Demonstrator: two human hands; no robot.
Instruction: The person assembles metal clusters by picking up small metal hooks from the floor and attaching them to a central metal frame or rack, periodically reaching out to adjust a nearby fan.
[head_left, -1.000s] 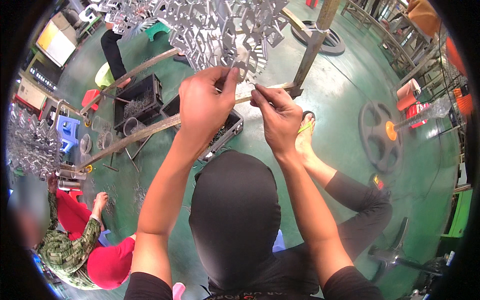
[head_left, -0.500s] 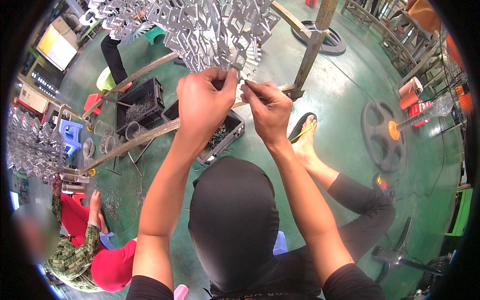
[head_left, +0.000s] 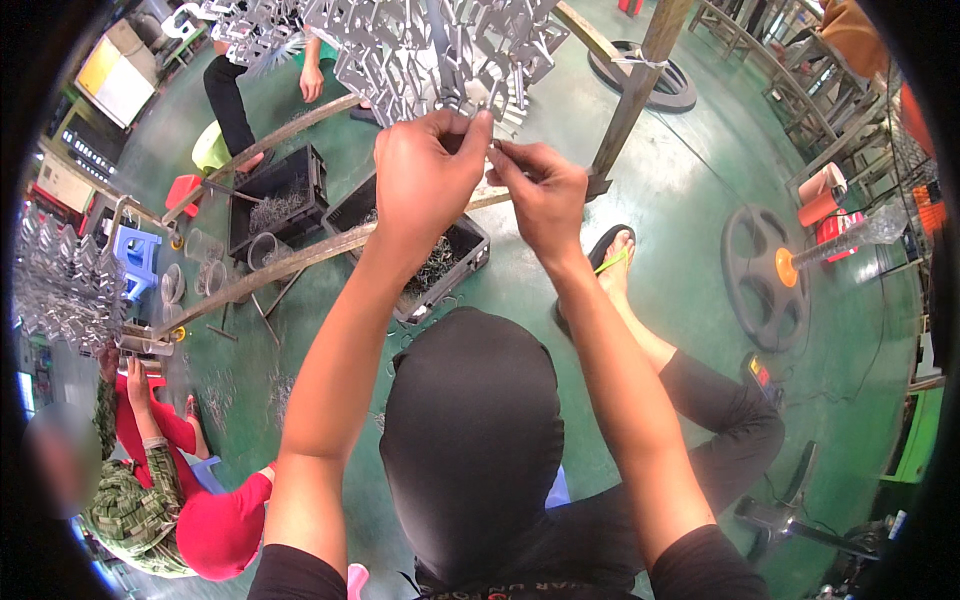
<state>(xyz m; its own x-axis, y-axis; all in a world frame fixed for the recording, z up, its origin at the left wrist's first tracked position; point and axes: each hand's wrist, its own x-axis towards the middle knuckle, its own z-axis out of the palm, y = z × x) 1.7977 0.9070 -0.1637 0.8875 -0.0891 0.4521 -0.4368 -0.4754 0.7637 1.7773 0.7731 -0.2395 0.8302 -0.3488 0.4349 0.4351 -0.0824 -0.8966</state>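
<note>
A dense cluster of silver bent metal brackets hangs at the top middle. My left hand is raised to its lower edge, thumb and forefinger pinched together. What they grip is hidden behind the fingers. Close beside it on the right, my right hand also pinches, its fingertips almost meeting the left ones. Something small may be between them, too small to name. Both forearms reach up from the lower edge.
A wooden bar runs below the brackets, with a wooden post at right. Black crates of small metal parts stand beneath. A co-worker in a patterned sleeve sits at left by another bracket cluster. A wheel-shaped base stands right.
Both my hands have risen slightly, still pinched. The bracket hanging at my fingertips has shifted out of sight. The left co-worker's second hand has gone up to the brackets. Another person's hand now shows at the back.
</note>
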